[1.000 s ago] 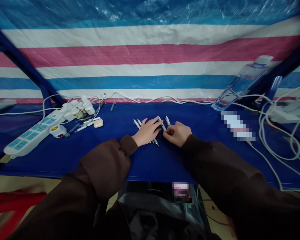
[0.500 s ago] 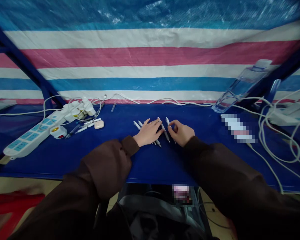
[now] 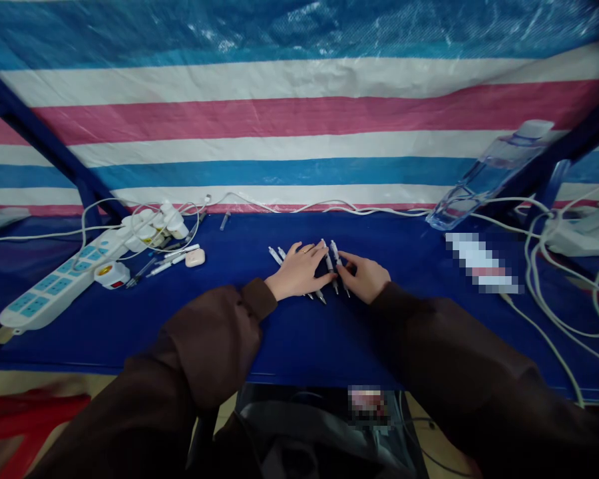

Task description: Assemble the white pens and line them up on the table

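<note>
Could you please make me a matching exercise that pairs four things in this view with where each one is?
1. left hand
2. right hand
3. clear bottle
4. power strip

A. toward the picture's right edge
B. with its fingers at the rightmost pen
C. at the picture's left
D. spread over several pens

Pairs: 1-D, 2-B, 3-A, 4-C

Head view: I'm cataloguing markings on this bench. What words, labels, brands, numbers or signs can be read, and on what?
No text can be read.
Pens in the middle: too small to show any lettering.
Power strip: no legible marking.
Bottle: no legible label.
Pixelated patch at right: unreadable.
Pixelated patch below the table edge: also unreadable.
</note>
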{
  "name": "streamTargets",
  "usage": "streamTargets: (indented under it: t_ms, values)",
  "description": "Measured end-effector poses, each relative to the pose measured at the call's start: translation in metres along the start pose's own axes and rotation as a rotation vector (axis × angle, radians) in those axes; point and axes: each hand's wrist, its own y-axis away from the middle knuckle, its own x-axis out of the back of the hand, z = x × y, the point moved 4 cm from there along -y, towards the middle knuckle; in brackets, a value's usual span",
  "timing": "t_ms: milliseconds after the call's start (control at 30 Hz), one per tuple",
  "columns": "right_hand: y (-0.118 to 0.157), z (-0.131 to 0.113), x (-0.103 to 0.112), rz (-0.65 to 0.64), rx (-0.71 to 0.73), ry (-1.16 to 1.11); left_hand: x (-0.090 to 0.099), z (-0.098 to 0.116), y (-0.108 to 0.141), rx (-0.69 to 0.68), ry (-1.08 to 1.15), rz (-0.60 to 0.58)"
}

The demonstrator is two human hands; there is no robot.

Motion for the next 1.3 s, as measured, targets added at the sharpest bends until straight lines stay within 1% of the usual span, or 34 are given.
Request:
streamTargets:
  t_ms: [133,267,367,433,567,767,867,967,1067,1300]
  values:
    - [-0.001,0.001,-0.001,0.017,-0.005,-0.016,0.001,0.002,0.001,-0.028,-0.018,-0.018]
    - [-0.001,0.003,-0.003,0.006,-0.045,-0.042,0.003,0.003,0.002,-0.048,-0.024,-0.03]
    - [-0.001,0.004,-0.004,0.006,-0.062,-0.055,0.006,0.006,0.003,-0.055,0.0,-0.021]
    - [-0.001,0.004,-0.004,0.018,-0.053,-0.06,0.01,0.008,0.005,-0.03,0.015,0.01]
    - [0.0,0.006,-0.004,0.053,-0.055,-0.069,0.017,0.009,0.012,0.074,-0.012,0.079]
    - [0.001,0.007,-0.004,0.052,-0.059,-0.104,0.029,0.0,0.025,0.253,-0.209,0.159]
    - [0.001,0.006,-0.003,0.04,-0.074,-0.106,0.031,-0.006,0.027,0.324,-0.293,0.19]
    - [0.002,0.004,-0.002,0.041,-0.08,-0.112,0.027,-0.009,0.028,0.349,-0.307,0.179]
    - [0.002,0.004,-0.002,0.04,-0.092,-0.118,0.024,-0.01,0.028,0.353,-0.271,0.175]
    - [0.001,0.009,-0.004,0.063,-0.096,-0.148,0.022,-0.011,0.029,0.355,-0.238,0.17]
